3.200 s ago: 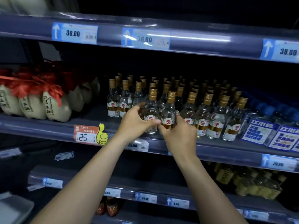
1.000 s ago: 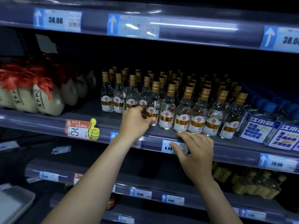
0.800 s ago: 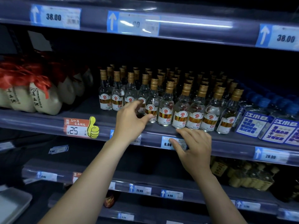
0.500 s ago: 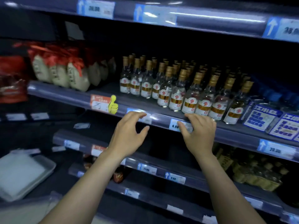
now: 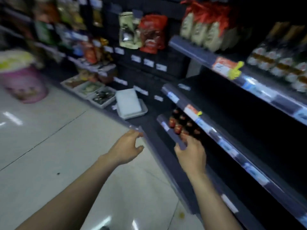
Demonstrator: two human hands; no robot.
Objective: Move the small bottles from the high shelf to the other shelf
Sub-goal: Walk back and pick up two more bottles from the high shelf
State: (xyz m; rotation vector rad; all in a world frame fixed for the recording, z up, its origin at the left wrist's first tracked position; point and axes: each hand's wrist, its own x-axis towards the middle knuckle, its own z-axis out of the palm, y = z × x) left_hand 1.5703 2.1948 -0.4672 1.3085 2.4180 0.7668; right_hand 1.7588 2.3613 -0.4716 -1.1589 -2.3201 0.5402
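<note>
The picture is blurred by motion. The small clear bottles (image 5: pixel 282 65) with red-and-gold labels stand in rows on the high shelf (image 5: pixel 259 92) at the far right, well above both hands. My left hand (image 5: pixel 127 146) hangs over the floor beside the shelf unit's corner, fingers relaxed, holding nothing. My right hand (image 5: pixel 191 151) is low at the front rail of the bottom shelf (image 5: pixel 166 127), fingers loosely spread and empty. A middle shelf (image 5: pixel 216 135) runs just above that hand.
Dark bottles with red caps (image 5: pixel 179 123) stand on the low shelf just beyond my right hand. White jars with red ribbons (image 5: pixel 202 30) sit left of the small bottles. A white tray (image 5: pixel 129 103), food trays (image 5: pixel 93 88) and a pink bucket (image 5: pixel 23 82) stand at floor level.
My view has swung left and down. Both hands have dropped from the high shelf's rail to the bottom shelf, holding nothing. The small bottles have not moved.
</note>
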